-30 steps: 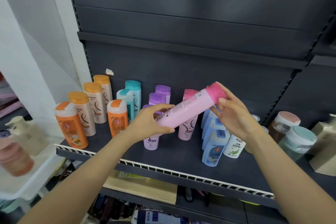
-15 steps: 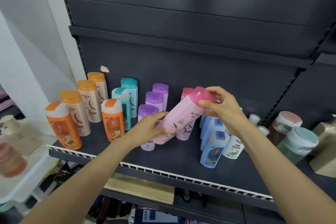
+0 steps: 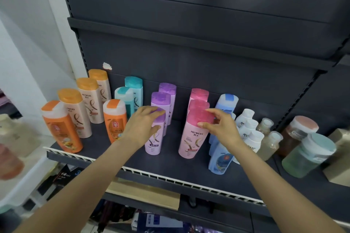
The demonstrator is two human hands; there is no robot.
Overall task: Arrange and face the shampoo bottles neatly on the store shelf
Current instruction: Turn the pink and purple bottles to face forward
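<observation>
Now | your right hand [image 3: 221,128] grips the pink bottle [image 3: 195,134] by its cap, upright mid-shelf [image 3: 170,164], label forward for facing | left hand [image 3: 142,126] apparently curls round the front purple bottle [image 3: 154,142], steadying its row

Both forearms reach up and forward from the bottom corners, converging over the middle of the shelf. Left hand [image 3: 142,126] palm-down, fingers curled over the top of the front purple bottle [image 3: 155,138]. Right hand [image 3: 219,127] pinches the front pink bottle [image 3: 193,138] at its cap, thumb in front.
</observation>
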